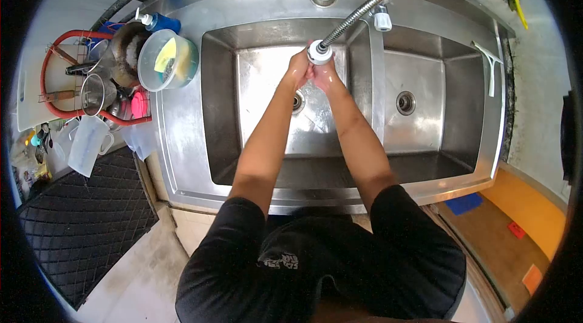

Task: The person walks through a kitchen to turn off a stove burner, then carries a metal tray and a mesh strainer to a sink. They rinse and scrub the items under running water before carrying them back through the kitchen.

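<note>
Both hands are together over the left sink basin (261,80), beneath the white faucet head (319,54) on its bent metal hose (358,14). My left hand (299,69) is on the left side and my right hand (327,75) on the right, touching each other just below the nozzle. Their skin looks wet. The faucet head partly covers the fingers, so how they are bent and whether anything lies between them is hidden. Below the hands, the basin's drain (297,102) shows in part.
Left of the sink stand a clear tub (146,66) with a yellow sponge (165,55), a blue soap bottle (163,23) and a red-rimmed dish rack (57,49). A white faucet knob (382,21) is behind the divider. A white squeegee (491,71) lies at the right edge.
</note>
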`<state>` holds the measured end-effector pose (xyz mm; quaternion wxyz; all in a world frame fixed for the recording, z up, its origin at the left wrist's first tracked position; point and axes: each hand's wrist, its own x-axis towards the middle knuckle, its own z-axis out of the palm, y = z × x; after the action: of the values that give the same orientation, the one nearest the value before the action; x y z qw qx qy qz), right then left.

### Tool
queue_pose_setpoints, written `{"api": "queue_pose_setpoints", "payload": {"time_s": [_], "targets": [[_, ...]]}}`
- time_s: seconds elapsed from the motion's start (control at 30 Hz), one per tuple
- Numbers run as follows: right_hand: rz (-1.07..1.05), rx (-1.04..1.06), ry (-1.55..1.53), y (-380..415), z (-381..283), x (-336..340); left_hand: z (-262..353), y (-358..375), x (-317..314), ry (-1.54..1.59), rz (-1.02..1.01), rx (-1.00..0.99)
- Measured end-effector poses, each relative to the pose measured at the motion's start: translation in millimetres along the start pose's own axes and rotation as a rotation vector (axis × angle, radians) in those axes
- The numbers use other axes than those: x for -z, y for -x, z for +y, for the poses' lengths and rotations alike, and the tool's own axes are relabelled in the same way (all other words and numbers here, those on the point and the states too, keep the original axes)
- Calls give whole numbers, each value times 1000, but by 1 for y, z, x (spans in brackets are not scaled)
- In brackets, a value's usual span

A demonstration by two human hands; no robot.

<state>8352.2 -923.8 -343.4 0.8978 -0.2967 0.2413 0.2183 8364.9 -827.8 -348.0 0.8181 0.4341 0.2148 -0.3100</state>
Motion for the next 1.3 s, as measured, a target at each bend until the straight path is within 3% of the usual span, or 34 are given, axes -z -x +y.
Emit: {"api": "queue_pose_setpoints", "payload": {"time_s": [0.07, 0.1, 0.17, 0.2, 0.27, 0.3, 0.33, 0.37, 0.4, 0.47, 0.53, 0.57, 0.6, 0.67, 0.73, 0.77, 0.8, 0.83, 0.93, 1.0, 1.07, 1.13, 1.2, 1.27, 1.3], "targets": [[-10, 31, -186, -5, -10, -10, -18, 2, -24, 515, 15, -206], [-70, -31, -287, -7, -9, -9, -25, 15, -29, 505, -92, -317], [-191, -143, -493, -10, -5, 0, -25, 25, -37, 664, -169, -300], [-166, -121, -246, 1, -8, -4, -25, 33, -45, 742, -211, -278], [-116, -102, 265, 23, -15, -13, -22, 46, -32, 597, -347, -109], [-268, -236, 250, 7, -15, 12, -44, 5, 15, 703, -796, -65], [-426, -374, 238, -11, -14, 36, -51, -9, 27, 725, -868, -53], [-330, -248, 215, 0, -19, 29, -58, -24, 38, 744, -939, -39], [-237, -127, 192, 19, -23, 11, -44, 0, 18, 680, -635, -63], [-161, 40, 130, 27, -22, -6, -20, 34, -21, 610, -273, -97], [-193, 138, 59, 15, -18, -5, -11, 49, -51, 615, -163, -115], [-125, 310, 405, 13, -22, 1, -34, 5, -11, 517, -343, -89], [-51, 477, 751, 13, -30, 11, -31, 3, -16, 472, -281, -54], [288, 664, 1009, -11, -63, 46, -21, 2, -35, 384, -160, 0], [695, 948, 979, 23, -109, 22, -16, -13, -36, 488, -99, -30], [890, 1319, 1113, 11, -126, 42, -14, -20, -32, 485, -117, -54], [845, 1262, 1039, 1, -137, 56, -11, -21, -29, 484, -134, -85], [794, 1203, 967, -13, -145, 65, -7, -12, -44, 432, 5, -145], [626, 996, 772, -43, -162, 74, -10, -5, -38, -65, 131, -109], [534, 567, 766, -11, -173, 51, -7, 9, -42, -413, 204, -170], [-587, 120, -68, -40, -191, 113, -15, 7, -23, -741, 243, -162], [-630, 183, -61, -45, -185, 117, -41, -22, 8, -1369, 94, -371], [213, 322, 7, 21, -134, 31, -49, 4, 4, -1204, 387, -391], [-82, 161, 72, 26, -62, 29, -42, 56, -2, -1071, 325, -632], [-36, 26, 341, 21, -26, 58, -37, 77, -3, -1252, 276, -624]]}}
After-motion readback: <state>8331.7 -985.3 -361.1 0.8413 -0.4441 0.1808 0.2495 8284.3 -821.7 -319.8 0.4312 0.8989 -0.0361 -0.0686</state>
